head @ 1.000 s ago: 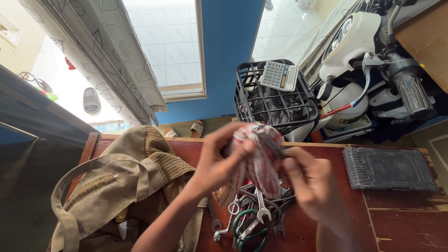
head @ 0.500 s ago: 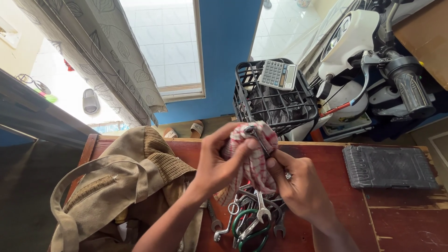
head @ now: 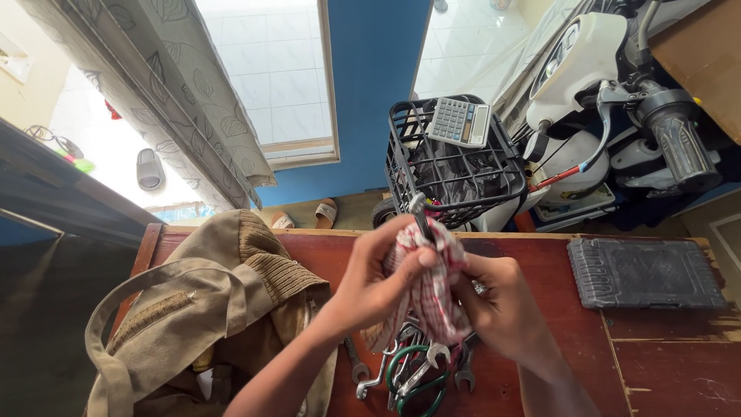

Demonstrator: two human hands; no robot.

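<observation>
My left hand (head: 376, 279) grips a red-and-white checked cloth (head: 428, 289) wrapped around a metal wrench (head: 419, 212), whose ring end sticks up out of the cloth. My right hand (head: 502, 305) holds the lower end of the wrench and the cloth from the right side. Both hands are raised above a pile of wrenches (head: 413, 371) and a green cable loop lying on the red wooden table (head: 671, 363).
A tan canvas bag (head: 201, 309) lies on the table's left. A grey plastic tool case (head: 644, 272) sits at the right. Behind the table stands a scooter (head: 610, 93) with a black wire basket (head: 448, 166) holding a calculator (head: 459, 121).
The hands have shifted the cloth along the wrench; its ring end now pokes out at the top. My right hand has moved closer under the cloth.
</observation>
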